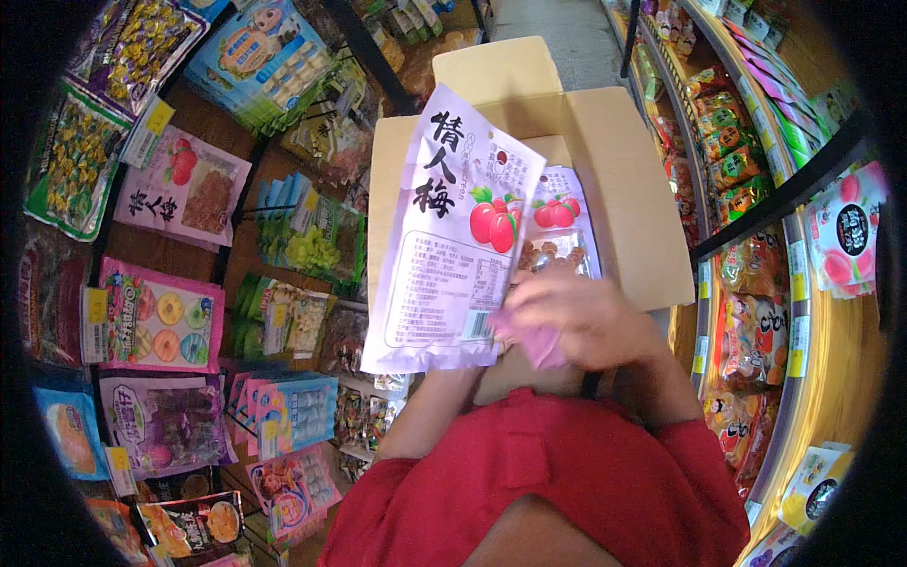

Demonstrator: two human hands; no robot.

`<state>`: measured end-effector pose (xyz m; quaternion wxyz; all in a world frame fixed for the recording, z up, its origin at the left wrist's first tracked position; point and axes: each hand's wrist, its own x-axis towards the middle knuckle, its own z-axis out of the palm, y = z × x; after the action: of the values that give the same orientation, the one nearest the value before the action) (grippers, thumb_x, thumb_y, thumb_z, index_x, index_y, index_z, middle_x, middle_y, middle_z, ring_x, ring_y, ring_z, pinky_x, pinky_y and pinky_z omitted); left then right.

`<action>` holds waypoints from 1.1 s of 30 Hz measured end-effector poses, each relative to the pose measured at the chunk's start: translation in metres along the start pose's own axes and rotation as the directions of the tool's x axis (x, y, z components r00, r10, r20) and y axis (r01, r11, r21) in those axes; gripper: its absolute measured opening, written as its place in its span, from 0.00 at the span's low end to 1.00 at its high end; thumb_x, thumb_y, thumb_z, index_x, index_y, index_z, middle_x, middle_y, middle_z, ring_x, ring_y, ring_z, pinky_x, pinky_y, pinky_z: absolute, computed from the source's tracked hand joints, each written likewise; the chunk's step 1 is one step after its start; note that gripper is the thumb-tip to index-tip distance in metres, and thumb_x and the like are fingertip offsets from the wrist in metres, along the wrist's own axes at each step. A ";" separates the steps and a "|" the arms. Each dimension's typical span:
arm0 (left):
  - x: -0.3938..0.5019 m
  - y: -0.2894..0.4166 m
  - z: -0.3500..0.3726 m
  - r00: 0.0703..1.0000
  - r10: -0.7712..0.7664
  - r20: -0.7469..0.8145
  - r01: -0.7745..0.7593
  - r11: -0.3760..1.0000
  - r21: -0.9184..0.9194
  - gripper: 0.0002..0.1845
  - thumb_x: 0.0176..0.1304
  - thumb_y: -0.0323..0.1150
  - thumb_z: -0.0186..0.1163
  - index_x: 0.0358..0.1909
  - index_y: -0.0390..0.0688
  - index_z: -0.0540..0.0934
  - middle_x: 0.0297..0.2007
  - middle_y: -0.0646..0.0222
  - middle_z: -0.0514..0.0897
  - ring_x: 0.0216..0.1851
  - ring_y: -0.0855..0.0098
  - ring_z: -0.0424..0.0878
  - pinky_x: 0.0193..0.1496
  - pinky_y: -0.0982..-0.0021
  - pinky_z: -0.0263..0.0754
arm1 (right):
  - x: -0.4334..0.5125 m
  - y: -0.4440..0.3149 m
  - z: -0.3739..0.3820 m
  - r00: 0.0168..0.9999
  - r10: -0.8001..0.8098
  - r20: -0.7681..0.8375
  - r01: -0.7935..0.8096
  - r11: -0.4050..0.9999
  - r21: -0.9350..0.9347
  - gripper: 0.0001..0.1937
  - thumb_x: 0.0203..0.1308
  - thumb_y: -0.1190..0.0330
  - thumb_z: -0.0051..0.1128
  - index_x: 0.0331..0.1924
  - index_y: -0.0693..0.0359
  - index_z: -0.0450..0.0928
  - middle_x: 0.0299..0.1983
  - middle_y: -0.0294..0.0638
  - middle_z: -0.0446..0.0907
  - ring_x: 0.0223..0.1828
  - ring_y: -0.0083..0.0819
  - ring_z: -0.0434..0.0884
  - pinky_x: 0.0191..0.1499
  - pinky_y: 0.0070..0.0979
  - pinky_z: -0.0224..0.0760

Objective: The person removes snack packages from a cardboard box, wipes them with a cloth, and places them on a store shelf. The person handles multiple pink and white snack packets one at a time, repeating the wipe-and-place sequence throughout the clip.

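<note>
A large lilac snack pouch [453, 241] with a red-fruit picture stands tilted over the left part of an open cardboard box [631, 177], its printed back towards me. My left arm reaches up behind the pouch's lower edge; most of my left hand is hidden by it, so its grip cannot be made out. My right hand [584, 319], blurred, is closed on a crumpled purple cloth [538, 340] beside the pouch's lower right edge. Inside the box, just beyond my right hand, lies another lilac pouch [567, 205] with a clear window showing brown pieces.
At the left, hanging snack bags crowd a dark rack, among them a similar lilac pouch [184, 184] and a pink bag [163, 315]. Wooden shelves [822, 340] with packaged snacks run along the right. Grey floor [560, 28] shows beyond the box.
</note>
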<state>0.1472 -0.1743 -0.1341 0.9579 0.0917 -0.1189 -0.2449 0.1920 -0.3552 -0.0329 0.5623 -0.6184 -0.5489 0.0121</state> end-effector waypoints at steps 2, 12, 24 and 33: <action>0.003 -0.001 0.007 0.993 0.065 -0.100 -0.060 0.997 0.051 0.32 0.62 0.57 0.43 0.49 0.34 0.70 0.17 0.70 0.67 0.15 0.75 0.64 0.22 0.73 0.55 | -0.010 0.008 -0.024 0.971 0.122 -0.204 -0.132 0.991 -0.034 0.14 0.45 0.83 0.44 0.37 0.68 0.77 0.39 0.46 0.79 0.42 0.38 0.78 0.46 0.28 0.70; 0.023 -0.005 0.019 0.612 0.457 -0.646 -0.234 0.884 0.404 0.13 0.60 0.28 0.49 0.46 0.34 0.70 0.42 0.55 0.78 0.45 0.63 0.77 0.51 0.61 0.73 | -0.051 0.053 -0.036 0.387 0.555 -0.736 -0.348 0.827 0.441 0.17 0.47 0.84 0.41 0.42 0.71 0.77 0.37 0.38 0.79 0.36 0.22 0.77 0.40 0.17 0.69; -0.021 0.044 0.092 0.462 0.855 -0.235 0.096 0.215 0.972 0.18 0.55 0.23 0.55 0.50 0.37 0.73 0.46 0.67 0.77 0.48 0.73 0.73 0.53 0.71 0.69 | -0.061 0.052 -0.017 0.486 0.596 -0.639 -0.625 0.748 0.222 0.12 0.50 0.81 0.45 0.39 0.68 0.78 0.37 0.39 0.79 0.39 0.26 0.77 0.44 0.21 0.69; -0.090 0.262 0.119 -0.274 0.920 0.281 0.305 -0.195 0.932 0.23 0.47 0.26 0.61 0.48 0.32 0.69 0.40 0.63 0.77 0.41 0.68 0.74 0.48 0.69 0.68 | -0.062 0.056 -0.011 0.708 0.436 -0.556 -0.482 0.873 0.070 0.12 0.48 0.83 0.46 0.37 0.70 0.77 0.38 0.42 0.78 0.43 0.29 0.76 0.49 0.23 0.66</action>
<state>0.1557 0.0821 0.0248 0.4196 0.6121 0.3322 0.5821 0.2114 -0.3928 -0.1057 0.6506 -0.7334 -0.1906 -0.0505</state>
